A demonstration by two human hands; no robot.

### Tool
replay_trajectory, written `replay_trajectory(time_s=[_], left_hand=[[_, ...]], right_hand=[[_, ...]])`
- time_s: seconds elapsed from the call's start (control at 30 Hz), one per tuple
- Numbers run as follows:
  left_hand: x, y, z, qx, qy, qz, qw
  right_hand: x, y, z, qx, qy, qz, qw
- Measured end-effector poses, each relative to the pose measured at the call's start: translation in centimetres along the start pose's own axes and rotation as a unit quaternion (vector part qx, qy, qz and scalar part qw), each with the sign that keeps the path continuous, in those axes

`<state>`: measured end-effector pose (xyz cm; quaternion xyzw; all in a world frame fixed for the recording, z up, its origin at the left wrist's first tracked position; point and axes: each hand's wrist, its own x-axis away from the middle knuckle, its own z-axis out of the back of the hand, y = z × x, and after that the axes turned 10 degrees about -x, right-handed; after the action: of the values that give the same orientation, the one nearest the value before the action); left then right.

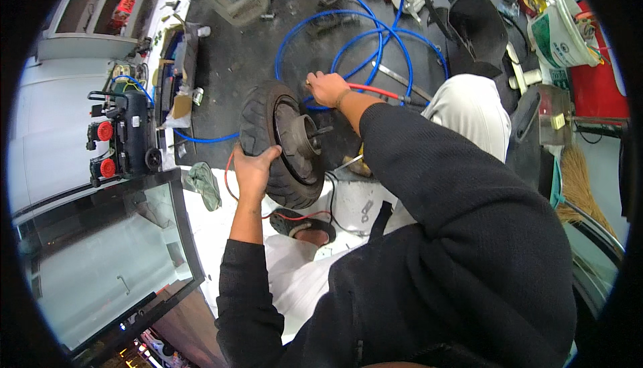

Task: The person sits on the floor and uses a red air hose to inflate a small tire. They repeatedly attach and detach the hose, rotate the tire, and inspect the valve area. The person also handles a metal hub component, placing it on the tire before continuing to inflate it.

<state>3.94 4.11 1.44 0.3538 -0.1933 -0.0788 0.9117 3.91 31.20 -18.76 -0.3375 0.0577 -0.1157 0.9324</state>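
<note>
My left hand (254,167) grips the near side of a black tyre (258,123) on a grey metal hub (301,137) with a protruding axle, its thumb over the rim. Just right of the tyre's top, my right hand (327,90) is closed around the end of a red hose (378,91), at a small fitting that is mostly hidden by the fingers. The red hose joins a long blue hose (295,23), lying in loops on the dark mat. A metal bar (392,73) lies under the loops. Black and red cables run below the tyre.
At left stand an air compressor (130,133), a glass door (107,247) and a tray of tools (174,73). At right are a white bucket (556,33), a red box (596,100) and a straw broom (576,187). A green cloth (204,187) lies on the white floor (207,227).
</note>
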Motion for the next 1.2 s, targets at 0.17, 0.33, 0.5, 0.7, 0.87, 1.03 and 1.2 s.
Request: replay_trajectory(time_s=[0.17,0.33,0.5,0.7,0.87,1.03,1.2], left_hand=[[3.5,-0.8,-0.9,-0.085,0.047,0.024,0.995],[3.1,-3.6,0.9,-0.100,0.074,0.008,0.992],[-0.1,-6.4,3.6,0.055,0.007,0.054,0.997],[-2.1,-8.4,5.9,0.088,0.027,0.114,0.989],[-3.1,-7.5,6.1,0.098,0.032,0.137,0.985],[-3.3,-6.4,5.4,0.078,0.061,0.147,0.984],[-3.5,-5.7,5.3,0.080,0.048,0.148,0.985]], right_hand=[[3.6,1.3,-3.7,0.011,-0.109,0.058,0.992],[4.9,1.3,-5.8,0.015,-0.169,0.119,0.978],[3.8,0.7,-6.6,-0.031,-0.201,0.081,0.976],[3.2,0.2,-7.2,-0.042,-0.230,0.109,0.966],[3.0,-0.6,-7.7,-0.089,-0.271,0.051,0.957],[2.0,0.1,-7.7,-0.133,-0.312,0.034,0.940],[1.5,0.2,-7.7,-0.139,-0.338,0.041,0.930]])
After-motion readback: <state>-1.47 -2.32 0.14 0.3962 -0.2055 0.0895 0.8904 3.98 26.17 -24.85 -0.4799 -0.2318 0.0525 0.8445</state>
